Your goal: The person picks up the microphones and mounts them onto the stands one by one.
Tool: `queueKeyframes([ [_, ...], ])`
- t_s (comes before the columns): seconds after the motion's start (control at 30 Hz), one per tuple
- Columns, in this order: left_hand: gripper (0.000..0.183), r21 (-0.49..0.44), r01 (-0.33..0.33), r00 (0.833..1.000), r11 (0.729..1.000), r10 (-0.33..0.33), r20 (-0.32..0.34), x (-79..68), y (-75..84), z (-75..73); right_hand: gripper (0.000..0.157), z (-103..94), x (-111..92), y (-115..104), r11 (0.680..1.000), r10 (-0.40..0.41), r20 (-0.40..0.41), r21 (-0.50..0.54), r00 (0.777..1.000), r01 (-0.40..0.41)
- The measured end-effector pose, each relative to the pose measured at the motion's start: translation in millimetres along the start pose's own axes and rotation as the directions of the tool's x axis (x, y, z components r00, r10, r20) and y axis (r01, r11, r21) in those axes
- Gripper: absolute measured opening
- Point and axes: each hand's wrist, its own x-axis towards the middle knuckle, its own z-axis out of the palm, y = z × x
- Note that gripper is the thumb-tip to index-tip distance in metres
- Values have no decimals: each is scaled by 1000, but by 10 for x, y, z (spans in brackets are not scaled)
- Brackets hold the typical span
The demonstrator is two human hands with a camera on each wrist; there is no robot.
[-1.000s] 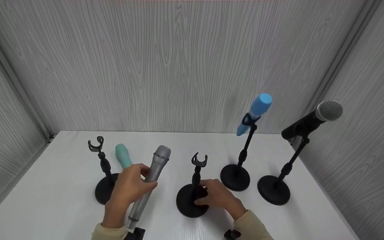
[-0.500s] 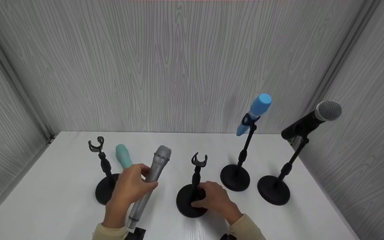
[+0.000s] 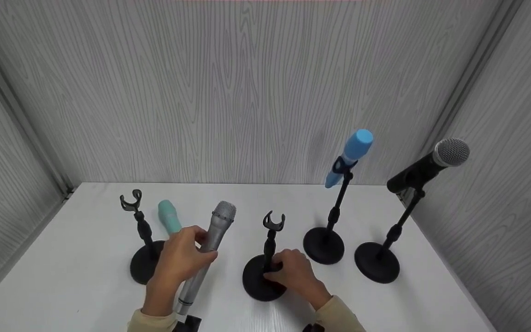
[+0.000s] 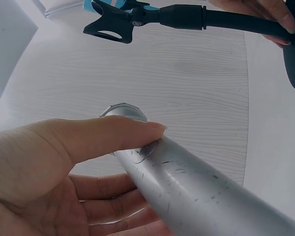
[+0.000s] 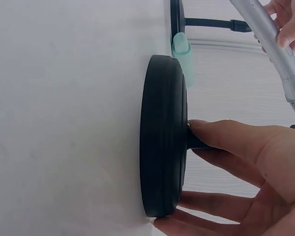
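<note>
Lying behind the left hand (image 3: pixel 179 259), a teal microphone (image 3: pixel 168 216) is partly hidden.

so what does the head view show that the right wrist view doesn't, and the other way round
Only the head view shows the blue microphone in its stand and the black microphone in the far-right stand.

Only the right wrist view shows the middle stand's round base side-on, its thick edge up close, with the lower fingers at its rim.

Both show the left hand holding the silver microphone, the right hand at the middle stand, the teal microphone and the left stand.
</note>
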Motion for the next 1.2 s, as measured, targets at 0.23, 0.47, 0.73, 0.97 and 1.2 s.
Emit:
queueKeyframes([
  [0.23,38,-42,-54,998,998,53,-25,-9,41,14,11,-36,5,11,997,-28,43,69,999,25],
  [0.47,38,-114,-107,994,988,103,-37,13,83,77,12,-58,12,51,995,-64,69,79,996,59],
  [0.73,38,-139,-117,993,983,113,-36,19,101,113,13,-78,24,96,992,-71,112,115,991,58],
  [0.97,38,-140,-134,991,981,128,-50,14,116,143,14,-85,23,107,991,-71,130,124,989,55],
  [1.2,37,-136,-145,989,980,138,-56,13,136,137,16,-85,24,115,985,-78,130,164,989,56],
])
